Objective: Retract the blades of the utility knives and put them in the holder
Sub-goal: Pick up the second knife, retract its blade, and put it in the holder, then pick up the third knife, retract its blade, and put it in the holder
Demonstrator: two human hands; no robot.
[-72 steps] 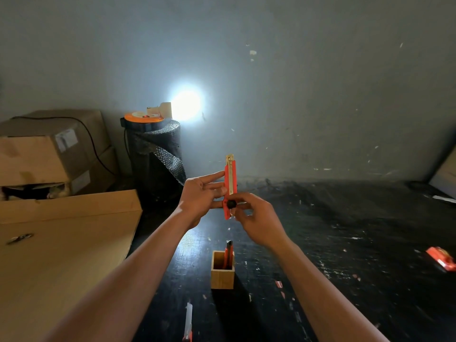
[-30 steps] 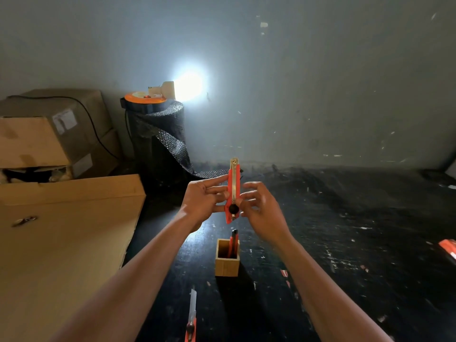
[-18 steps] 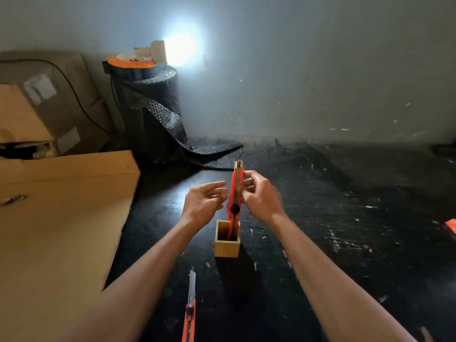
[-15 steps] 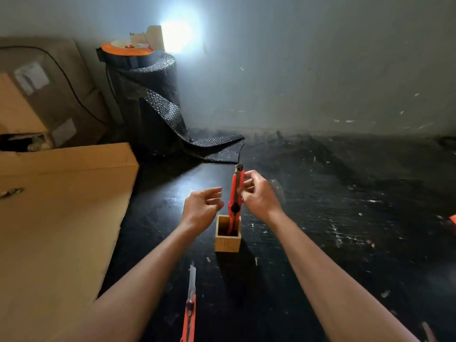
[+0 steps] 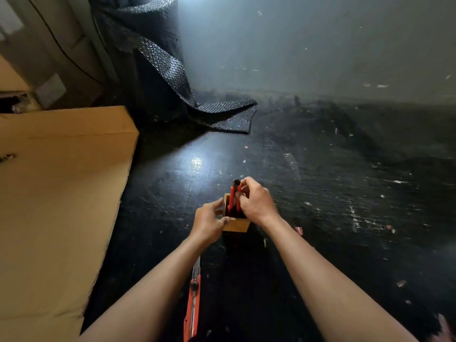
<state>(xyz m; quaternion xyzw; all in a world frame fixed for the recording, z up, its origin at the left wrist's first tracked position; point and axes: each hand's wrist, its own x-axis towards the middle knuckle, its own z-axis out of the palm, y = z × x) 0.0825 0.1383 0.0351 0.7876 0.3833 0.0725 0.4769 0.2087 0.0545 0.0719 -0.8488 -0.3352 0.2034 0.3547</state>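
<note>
A small square wooden holder [image 5: 236,225] stands on the dark table. My right hand [image 5: 256,201] grips the upper part of a red utility knife [image 5: 233,196] that stands upright inside the holder, its black end pointing up. Another red knife stands beside it in the holder, mostly hidden by my fingers. My left hand [image 5: 208,222] rests against the holder's left wall, thumb on its rim. A third red utility knife [image 5: 193,302] lies on the table between my forearms, its silver blade extended toward the holder.
A large flat cardboard box [image 5: 59,198] fills the left side. A roll of black bubble wrap [image 5: 158,58] stands at the back, its loose end [image 5: 229,114] trailing onto the table. Brown boxes [image 5: 49,53] sit at the far left. Scraps dot the table.
Both hands held the knife up at chest height, then my left hand let go and my right hand lowered it into the holder. My left hand came down to the holder's side.
</note>
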